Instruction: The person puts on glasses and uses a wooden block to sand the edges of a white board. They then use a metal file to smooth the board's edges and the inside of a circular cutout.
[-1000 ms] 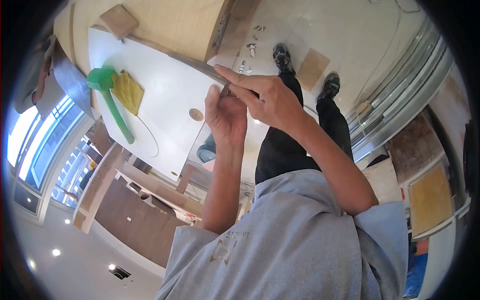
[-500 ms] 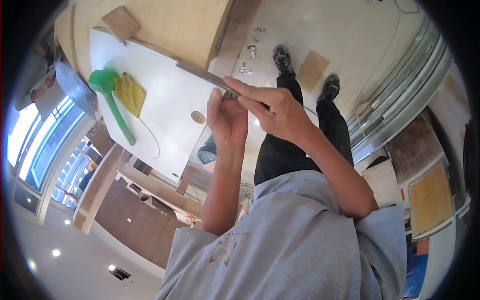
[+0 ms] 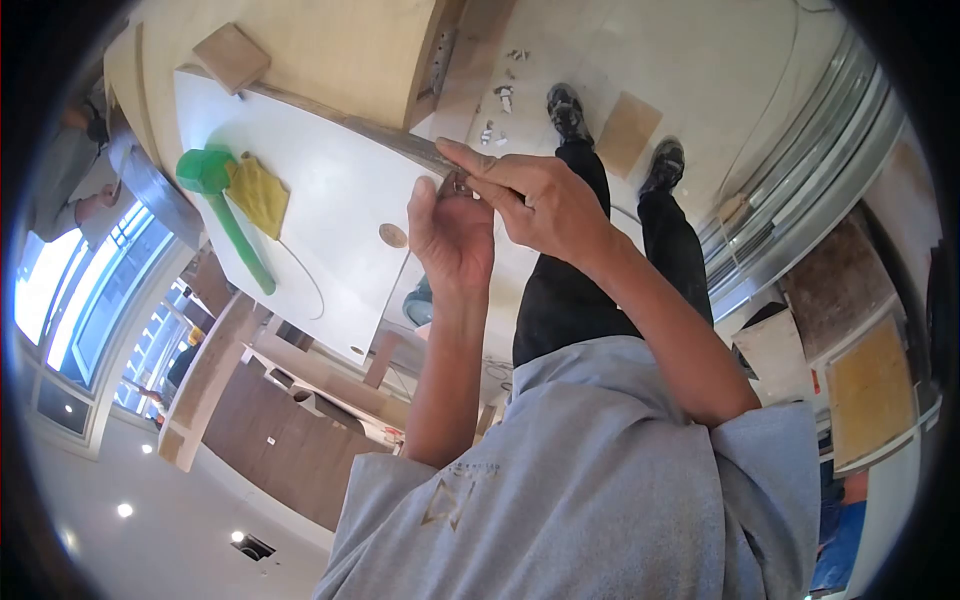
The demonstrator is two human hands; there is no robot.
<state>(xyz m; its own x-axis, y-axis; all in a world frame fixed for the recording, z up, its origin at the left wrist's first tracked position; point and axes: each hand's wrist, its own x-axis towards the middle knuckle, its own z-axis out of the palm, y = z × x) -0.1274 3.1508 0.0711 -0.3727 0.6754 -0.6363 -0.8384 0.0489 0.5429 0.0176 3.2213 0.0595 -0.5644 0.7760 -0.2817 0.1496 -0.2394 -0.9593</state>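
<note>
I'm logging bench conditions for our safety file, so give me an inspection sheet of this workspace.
Surface: white panel, with a round wood-coloured spot near one edge.
Things: small piece between the hands, too unclear to identify; green mallet and yellow cloth touching on the panel.
Clutter: wood block by the panel's far edge; white scraps and flat board on the floor.
Hands: left hand palm up; right hand above it, fingers together at the panel's corner; grip unclear.
Cables: thin cord curving across the panel.
Surroundings: another person's hand beyond the panel; ceiling lights on.
</note>
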